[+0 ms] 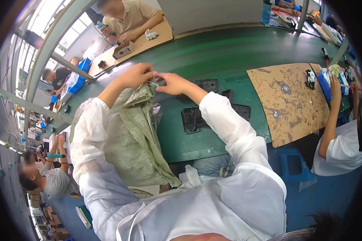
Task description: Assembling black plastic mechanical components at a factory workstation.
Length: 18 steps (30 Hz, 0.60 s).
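A pale green woven sack (126, 136) stands at the table's edge, its top gathered beneath my hands. My left hand (137, 75) is closed above the sack's mouth, fingertips pinched on a thin white string (153, 83). From the right, my right hand (172, 84) meets it, thumb and forefinger also closed at the string; the fingertips of both hands almost touch. How the string runs round the sack is hidden by the fingers. Just right of the sack lie several black plastic housings (190, 120), partly covered by my right forearm.
A stained cardboard sheet (289, 100) covers the green table (201, 148) to the right. Beyond runs a green conveyor belt (229, 50). One person works across it, another at the right beside a blue stool (291, 164). Clear plastic film (156, 114) sits against the sack.
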### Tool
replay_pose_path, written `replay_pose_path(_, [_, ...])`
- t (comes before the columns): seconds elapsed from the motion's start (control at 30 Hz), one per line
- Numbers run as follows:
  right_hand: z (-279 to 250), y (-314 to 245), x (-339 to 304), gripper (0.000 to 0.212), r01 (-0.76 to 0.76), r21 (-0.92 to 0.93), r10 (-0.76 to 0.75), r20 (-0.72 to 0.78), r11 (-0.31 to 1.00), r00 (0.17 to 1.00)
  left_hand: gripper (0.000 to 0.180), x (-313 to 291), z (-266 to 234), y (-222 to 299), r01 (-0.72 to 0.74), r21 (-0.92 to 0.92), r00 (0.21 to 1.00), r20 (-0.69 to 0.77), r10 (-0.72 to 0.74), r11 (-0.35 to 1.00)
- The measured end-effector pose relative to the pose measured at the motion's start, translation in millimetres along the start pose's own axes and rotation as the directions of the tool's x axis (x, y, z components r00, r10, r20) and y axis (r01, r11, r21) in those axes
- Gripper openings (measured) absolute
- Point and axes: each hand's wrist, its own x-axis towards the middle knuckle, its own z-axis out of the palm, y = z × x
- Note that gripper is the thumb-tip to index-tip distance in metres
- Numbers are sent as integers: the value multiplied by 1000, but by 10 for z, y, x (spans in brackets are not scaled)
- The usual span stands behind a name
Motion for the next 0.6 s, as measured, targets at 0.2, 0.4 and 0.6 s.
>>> replay_pose_path(0.2, [-95, -103, 57, 18, -21, 143, -19, 272, 989, 962, 21, -97, 94, -120, -97, -30, 992, -80, 95, 995])
replay_pose_path(0.4, [-254, -152, -100, 20, -116, 355, 20, 263, 928, 965, 20, -266, 84, 65, -124, -62, 992, 27, 126, 990])
replay_pose_path(0.6, [-336, -241, -155, 20, -179, 483, 53, 262, 857, 964, 19, -355, 111, 5, -122, 36, 993, 4, 122, 992])
